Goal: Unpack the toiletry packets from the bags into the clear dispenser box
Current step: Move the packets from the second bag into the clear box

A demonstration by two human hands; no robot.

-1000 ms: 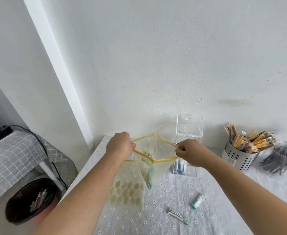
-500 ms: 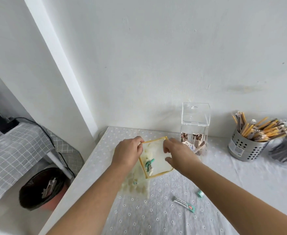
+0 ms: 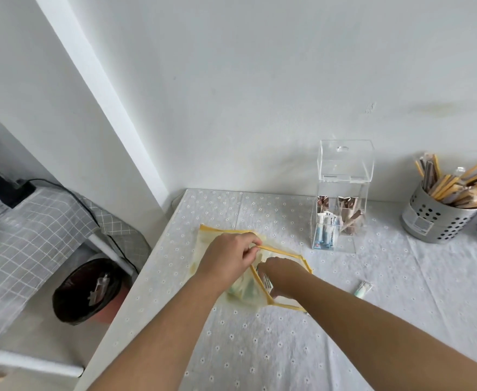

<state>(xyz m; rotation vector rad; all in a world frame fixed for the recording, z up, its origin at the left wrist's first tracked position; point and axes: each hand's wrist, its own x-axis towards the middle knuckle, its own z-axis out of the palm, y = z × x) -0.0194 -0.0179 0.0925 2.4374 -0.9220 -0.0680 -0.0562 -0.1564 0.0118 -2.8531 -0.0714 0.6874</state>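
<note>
A yellow-edged clear zip bag point(image 3: 203, 244) lies on the table with green-white packets inside it. My left hand point(image 3: 228, 256) pinches the bag's yellow rim and holds the mouth apart. My right hand point(image 3: 281, 277) reaches into that mouth, its fingers curled around a white packet point(image 3: 267, 283) inside. Behind the bag stands the clear dispenser box point(image 3: 341, 193), lid up, with blue-white tubes in the left compartment and brown packets in the right one. One loose green-white packet point(image 3: 362, 289) lies on the cloth to the right of my right arm.
A perforated metal cup point(image 3: 434, 218) full of yellow and brown sticks stands at the right, against the wall. The table's left edge runs near the bag, with a black bin point(image 3: 87, 292) on the floor below it. A grey checked cloth covers a low surface at far left.
The bag has come down from mid-air onto the table. My right hand has let go of the rim and gone inside the bag. The view has tilted downward.
</note>
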